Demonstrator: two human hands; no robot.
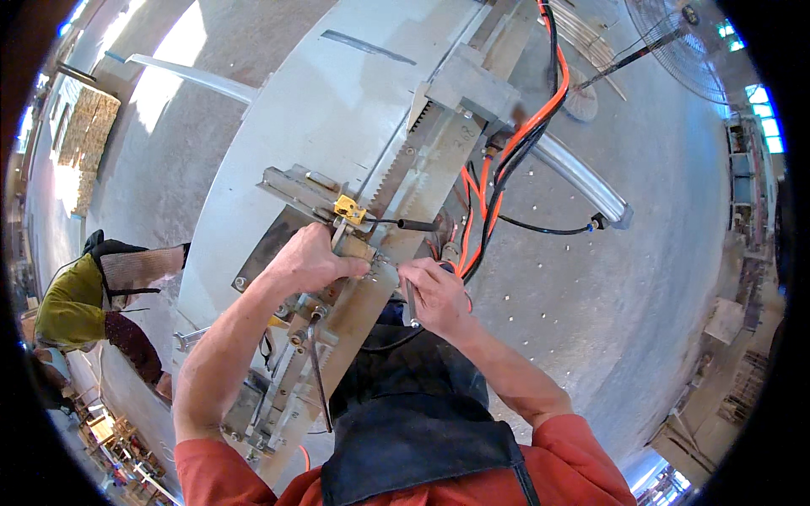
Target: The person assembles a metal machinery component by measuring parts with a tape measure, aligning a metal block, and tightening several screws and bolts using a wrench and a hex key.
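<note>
My left hand [319, 260] grips a small metal block [358, 248] on the machine's rail, its thumb along the near side and some fingertips hidden. Just beyond that block sits a yellow sensor-like part [348, 209], from which a thin cable runs right to a black sleeve [418, 225]. To the right of the rail, my right hand [434, 293] is closed around a short thin metal rod [412, 301] that looks like a hex key; its far end is hidden by the fingers. Nearer to me, a long bent metal rod [317, 367] stands out from the rail's fittings.
A toothed rack [401, 173] lies along the rail beside the pale table [287, 110]. Orange and black hoses [506, 169] hang to the right, near a silver cylinder [582, 179]. A fan [675, 42] stands far right. Another person [80, 304] bends over at the left.
</note>
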